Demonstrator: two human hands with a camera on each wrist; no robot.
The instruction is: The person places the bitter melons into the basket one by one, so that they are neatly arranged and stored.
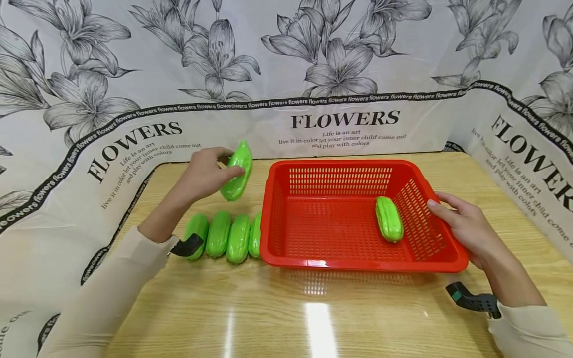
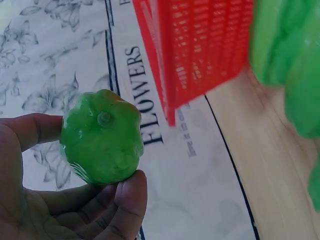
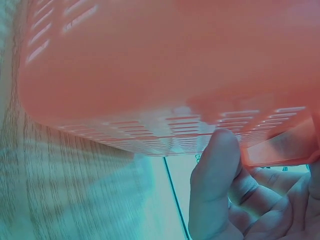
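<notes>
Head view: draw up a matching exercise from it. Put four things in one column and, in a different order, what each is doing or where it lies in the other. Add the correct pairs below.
Things
1. left hand
2. right hand
3. row of vegetables
4. vegetable lying by itself

Places and states
A. holding the right side of the basket
B. inside the basket, toward its right end
C. holding a vegetable above the table
D. on the table, to the left of the basket

Right pairs
1-C, 2-A, 3-D, 4-B
</notes>
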